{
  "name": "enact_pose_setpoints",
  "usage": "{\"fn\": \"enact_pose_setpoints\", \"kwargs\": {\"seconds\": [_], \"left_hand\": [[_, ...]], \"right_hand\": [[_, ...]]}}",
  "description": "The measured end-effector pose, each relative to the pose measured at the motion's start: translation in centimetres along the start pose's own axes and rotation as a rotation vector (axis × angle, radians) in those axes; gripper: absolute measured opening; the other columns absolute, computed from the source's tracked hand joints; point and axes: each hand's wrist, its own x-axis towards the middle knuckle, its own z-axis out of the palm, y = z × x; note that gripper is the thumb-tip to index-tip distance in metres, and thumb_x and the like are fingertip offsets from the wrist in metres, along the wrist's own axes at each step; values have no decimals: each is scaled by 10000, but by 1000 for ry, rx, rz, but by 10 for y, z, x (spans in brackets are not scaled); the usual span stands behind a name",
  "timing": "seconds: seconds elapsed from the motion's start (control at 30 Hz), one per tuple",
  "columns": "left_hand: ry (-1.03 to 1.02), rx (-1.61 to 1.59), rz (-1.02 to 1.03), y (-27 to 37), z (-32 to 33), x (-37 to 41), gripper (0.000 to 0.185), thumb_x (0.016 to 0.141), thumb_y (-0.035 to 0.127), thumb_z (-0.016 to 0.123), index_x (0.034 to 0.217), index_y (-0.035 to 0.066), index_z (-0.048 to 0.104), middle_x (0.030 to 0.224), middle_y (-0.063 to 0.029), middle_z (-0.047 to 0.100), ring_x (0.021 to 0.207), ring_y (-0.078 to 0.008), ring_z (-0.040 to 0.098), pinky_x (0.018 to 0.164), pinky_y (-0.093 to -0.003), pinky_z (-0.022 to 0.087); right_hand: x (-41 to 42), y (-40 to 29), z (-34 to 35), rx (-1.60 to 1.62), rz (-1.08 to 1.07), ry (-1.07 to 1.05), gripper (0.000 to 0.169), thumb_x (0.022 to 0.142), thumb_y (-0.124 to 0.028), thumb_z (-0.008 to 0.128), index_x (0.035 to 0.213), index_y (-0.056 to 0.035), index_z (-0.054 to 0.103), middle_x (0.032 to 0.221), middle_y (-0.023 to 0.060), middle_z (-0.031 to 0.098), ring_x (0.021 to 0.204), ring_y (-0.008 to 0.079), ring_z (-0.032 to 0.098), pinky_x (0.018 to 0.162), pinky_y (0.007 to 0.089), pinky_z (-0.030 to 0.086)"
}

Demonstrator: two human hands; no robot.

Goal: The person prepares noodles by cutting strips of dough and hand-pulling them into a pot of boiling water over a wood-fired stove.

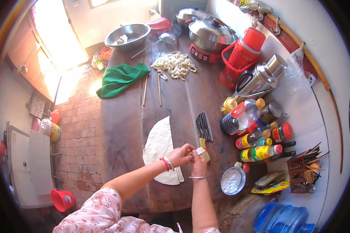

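Note:
My left hand [179,155] and my right hand [199,161] meet above the near part of the wooden table, with a small folded piece of dough [200,150] between their fingers. Below and left of them lies a half-round sheet of rolled dough [158,145], with a narrow cut strip [179,174] along its straight edge. Just beyond my right hand rests a cleaver [204,126] with a yellowish handle; its blade points away from me. Farther back, a heap of noodles [175,65] lies on the table, with two chopsticks [159,90] on its near side.
A green cloth [122,78] and a metal basin [128,36] occupy the far left. A steaming pot [211,32] stands on a red cooker [205,54] at the back. Thermos flasks [261,77], sauce bottles [258,153] and a bowl of flour [232,180] line the right side.

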Motion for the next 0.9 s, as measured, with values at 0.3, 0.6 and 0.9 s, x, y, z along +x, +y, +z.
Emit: {"fn": "enact_pose_setpoints", "kwargs": {"seconds": [0.3, 0.6, 0.9], "left_hand": [[-419, 122, -59, 46, 11, -102, 223, 819, 221, 488, 944, 41, 533, 714, -41, 606, 640, -119, 582, 621, -253, 460], [-1147, 54, 29, 65, 60, -213, 244, 845, 215, 479, 1012, 55, 555, 673, -15, 589, 529, -59, 515, 516, -206, 439], [-1732, 42, -117, 66, 139, -349, 236, 842, 158, 495, 1020, 18, 562, 662, -12, 571, 574, -71, 524, 553, -198, 444]], "right_hand": [[-121, -24, 3, 70, -282, 352, 174, 832, -204, 490, 894, -55, 555, 719, 13, 559, 618, 84, 533, 488, 196, 421], [-348, -47, -38, -53, -707, 978, 212, 826, -224, 517, 920, -43, 575, 621, 14, 540, 534, 71, 479, 431, 176, 338], [-738, -87, -71, -160, -1275, 1696, 234, 817, -178, 494, 974, -18, 562, 745, 24, 574, 587, 70, 498, 490, 185, 382]]}}
